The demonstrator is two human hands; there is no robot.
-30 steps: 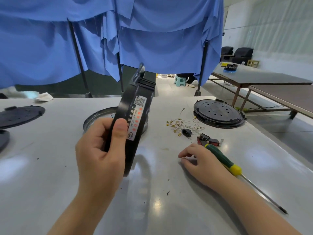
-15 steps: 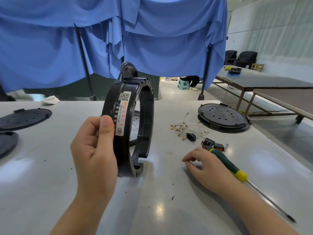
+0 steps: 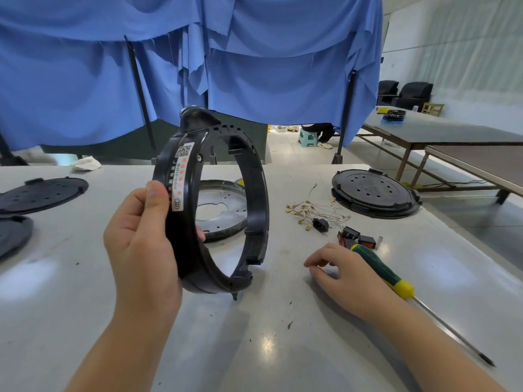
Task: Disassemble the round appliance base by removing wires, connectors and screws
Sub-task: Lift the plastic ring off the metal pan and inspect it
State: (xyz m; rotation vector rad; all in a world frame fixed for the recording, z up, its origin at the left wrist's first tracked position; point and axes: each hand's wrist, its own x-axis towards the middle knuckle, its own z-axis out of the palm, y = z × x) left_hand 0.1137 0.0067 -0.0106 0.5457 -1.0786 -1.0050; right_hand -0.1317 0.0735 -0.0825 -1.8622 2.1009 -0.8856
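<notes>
One black ring (image 3: pixel 254 199), three lids (image 3: pixel 373 193).

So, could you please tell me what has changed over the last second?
The left hand has turned the black ring from edge-on until its open middle shows, keeping the same grip. The right hand stays resting on the table beside the screwdriver; the loose wires are unmoved.

Well beyond the fingers (image 3: pixel 325 257), blue cloth (image 3: pixel 283 80) draped over dark poles (image 3: pixel 138 89). Under its hem, pale glossy floor (image 3: pixel 285 145) and a small green stool (image 3: pixel 307 136). Off to the right of the fingers, long grey tables (image 3: pixel 452 131) on brown legs, with two black armchairs (image 3: pixel 414 93) against a white wall (image 3: pixel 467 38). Soft glare on the grey worktop (image 3: pixel 268 343).
</notes>
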